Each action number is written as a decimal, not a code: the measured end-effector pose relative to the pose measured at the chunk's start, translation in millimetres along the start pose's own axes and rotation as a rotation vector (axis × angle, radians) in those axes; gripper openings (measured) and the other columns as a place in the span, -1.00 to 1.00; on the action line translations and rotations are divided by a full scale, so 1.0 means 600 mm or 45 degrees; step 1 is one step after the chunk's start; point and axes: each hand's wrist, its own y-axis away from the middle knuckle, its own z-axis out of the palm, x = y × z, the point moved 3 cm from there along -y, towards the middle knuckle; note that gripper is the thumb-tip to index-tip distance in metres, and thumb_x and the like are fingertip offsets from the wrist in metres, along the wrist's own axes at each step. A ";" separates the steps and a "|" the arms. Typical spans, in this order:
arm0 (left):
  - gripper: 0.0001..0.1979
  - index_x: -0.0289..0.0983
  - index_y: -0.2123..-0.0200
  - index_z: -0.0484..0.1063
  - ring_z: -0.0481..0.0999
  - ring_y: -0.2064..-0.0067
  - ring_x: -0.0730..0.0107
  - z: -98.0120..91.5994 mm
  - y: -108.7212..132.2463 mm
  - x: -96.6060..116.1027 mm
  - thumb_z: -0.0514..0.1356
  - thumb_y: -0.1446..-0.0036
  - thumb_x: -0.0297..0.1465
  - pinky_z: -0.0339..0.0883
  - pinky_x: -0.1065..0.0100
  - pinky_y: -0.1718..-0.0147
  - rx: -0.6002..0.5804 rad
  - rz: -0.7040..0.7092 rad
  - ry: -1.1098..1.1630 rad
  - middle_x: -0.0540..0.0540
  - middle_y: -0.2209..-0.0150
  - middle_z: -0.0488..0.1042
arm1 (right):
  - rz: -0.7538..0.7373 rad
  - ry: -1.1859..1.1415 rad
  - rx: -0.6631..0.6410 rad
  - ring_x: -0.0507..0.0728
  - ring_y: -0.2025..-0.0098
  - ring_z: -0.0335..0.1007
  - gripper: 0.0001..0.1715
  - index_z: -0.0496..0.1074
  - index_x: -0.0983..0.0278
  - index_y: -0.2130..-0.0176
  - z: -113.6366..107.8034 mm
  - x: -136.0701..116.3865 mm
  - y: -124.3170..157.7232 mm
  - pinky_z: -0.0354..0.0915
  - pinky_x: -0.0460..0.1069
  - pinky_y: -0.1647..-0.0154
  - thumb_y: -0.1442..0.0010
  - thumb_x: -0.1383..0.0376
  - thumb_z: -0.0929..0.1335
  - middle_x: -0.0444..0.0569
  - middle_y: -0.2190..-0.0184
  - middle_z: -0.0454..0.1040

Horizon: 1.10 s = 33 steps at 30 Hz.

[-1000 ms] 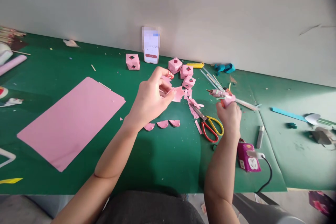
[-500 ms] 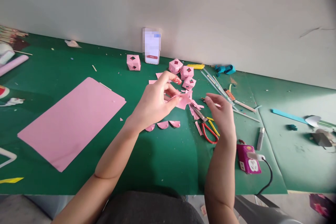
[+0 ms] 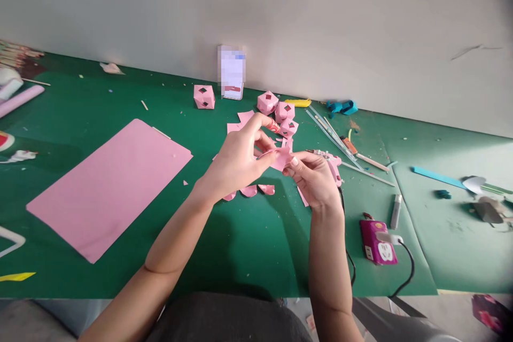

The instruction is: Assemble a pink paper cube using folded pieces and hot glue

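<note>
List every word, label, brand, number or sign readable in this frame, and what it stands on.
No text can be read for certain.
Phone: screen pixelated; its red bar is unreadable.
Purple box: markings too small and blurred.
Red-and-white band on the left hand: too small to tell whether it bears writing.

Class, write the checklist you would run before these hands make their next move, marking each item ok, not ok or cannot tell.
1. Left hand gripping the small pink paper piece: ok.
2. Right hand with fingers on that piece: ok, at its edge.
3. Glue gun out of the right hand: ok, beside it.
4. Glue on the piece: cannot tell.
5. Curved pink pieces fully in view: not ok, the left arm partly covers one.
</note>
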 end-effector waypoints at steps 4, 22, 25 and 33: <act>-0.68 -0.19 -0.01 0.30 0.69 0.28 0.41 0.002 0.001 0.000 0.29 -0.23 -0.46 0.53 0.39 0.24 0.005 -0.022 -0.025 0.06 0.29 0.63 | -0.048 0.124 -0.007 0.02 0.45 0.44 -0.70 0.69 0.15 0.42 0.005 0.000 0.002 0.42 -0.03 0.38 0.08 0.04 0.67 -0.11 0.46 0.62; -0.66 -0.21 -0.01 0.31 0.68 0.27 0.38 0.015 -0.001 0.000 0.24 -0.20 -0.55 0.54 0.36 0.23 0.071 -0.046 -0.121 0.04 0.32 0.63 | -0.536 0.706 0.291 0.08 0.34 0.49 -0.83 0.54 0.20 0.32 0.042 0.002 0.025 0.39 0.00 0.24 -0.31 0.20 0.44 -0.11 0.38 0.62; -0.68 -0.21 0.00 0.31 0.68 0.26 0.38 0.015 -0.002 -0.001 0.25 -0.20 -0.53 0.54 0.36 0.22 0.078 -0.057 -0.092 0.04 0.32 0.62 | -0.527 0.678 0.298 0.08 0.34 0.49 -0.78 0.54 0.21 0.34 0.041 0.000 0.022 0.40 0.00 0.24 -0.30 0.15 0.45 -0.10 0.38 0.61; -0.68 -0.19 0.01 0.31 0.66 0.29 0.44 -0.001 -0.003 -0.011 0.30 -0.21 -0.45 0.54 0.41 0.25 0.116 -0.069 -0.030 0.07 0.32 0.62 | -0.277 0.440 0.043 0.16 0.22 0.57 -0.43 0.66 0.20 0.25 0.019 -0.004 0.009 0.50 0.05 0.21 -0.38 -0.15 0.31 0.01 0.28 0.65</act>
